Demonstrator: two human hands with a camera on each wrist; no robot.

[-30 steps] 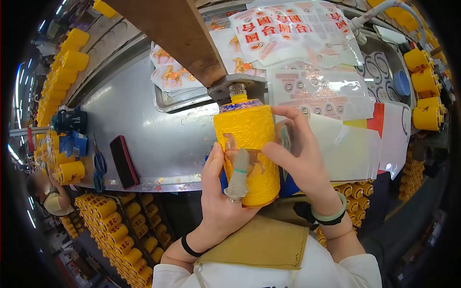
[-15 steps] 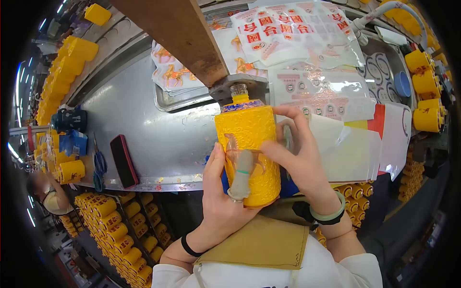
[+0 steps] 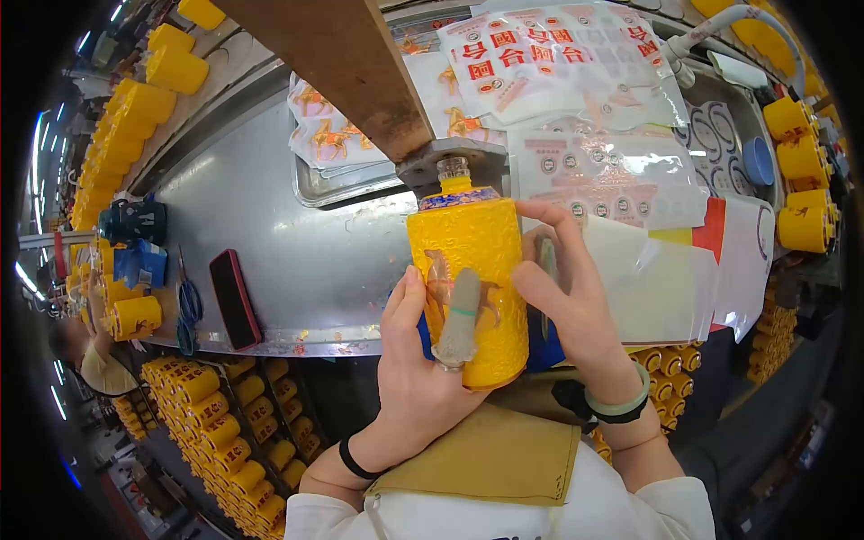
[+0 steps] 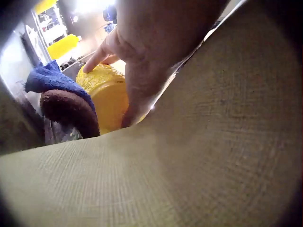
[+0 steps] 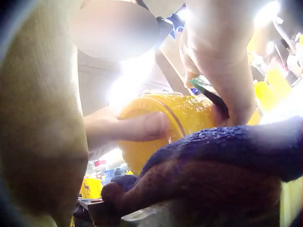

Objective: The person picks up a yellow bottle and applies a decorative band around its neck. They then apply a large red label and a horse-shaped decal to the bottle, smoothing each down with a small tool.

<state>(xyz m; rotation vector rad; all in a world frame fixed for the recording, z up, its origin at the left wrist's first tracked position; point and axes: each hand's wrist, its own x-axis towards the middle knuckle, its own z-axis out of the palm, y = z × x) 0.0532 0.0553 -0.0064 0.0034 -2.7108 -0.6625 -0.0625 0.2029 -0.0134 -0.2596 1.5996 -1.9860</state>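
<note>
A yellow embossed bottle with a clear glass neck and a blue patterned shoulder tilts with its neck at a metal bracket. On its front is a brownish horse decal. My left hand grips the bottle from the left and below, its thumb in a whitish cover with a green band lying over the decal. At the right side, my right hand has a fingertip at the shoulder and its thumb by the edge. Its curled fingers hold a thin, flat green-edged piece.
A wooden beam slants down to the bracket. Sheets of red-printed decals and horse decals lie beyond. Left on the metal table are a phone and scissors. A blue towel covers a padded support below the bottle.
My right thumb has moved from the bottle's front to its right edge. The left thumb has shifted slightly over the decal, while the bottle stays at the bracket.
</note>
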